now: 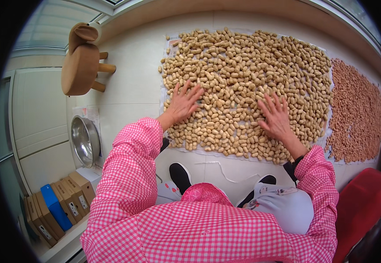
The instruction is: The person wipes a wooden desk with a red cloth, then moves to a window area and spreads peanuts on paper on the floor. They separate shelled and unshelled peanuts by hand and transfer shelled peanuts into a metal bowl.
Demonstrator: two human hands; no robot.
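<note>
Unshelled peanuts (229, 88) lie spread in roughly one layer over newspaper sheets (174, 44) on the floor. On the left part of the spread, my left hand (184, 102) rests palm down with its fingers apart. My right hand (275, 115) lies the same way among the peanuts, nearer the right side. Neither hand grips anything; what is under the palms is hidden. Beyond the right edge of the peanuts, a second patch of small reddish-brown shelled kernels (354, 115) covers another sheet.
A brown animal-shaped stool (80, 67) stands at the upper left, near a metal basin (85, 139). Several cardboard boxes (62, 203) and a blue box (54, 205) line the lower left. A white cord (225, 172) crosses the floor by my shoes. Red fabric (363, 200) is at right.
</note>
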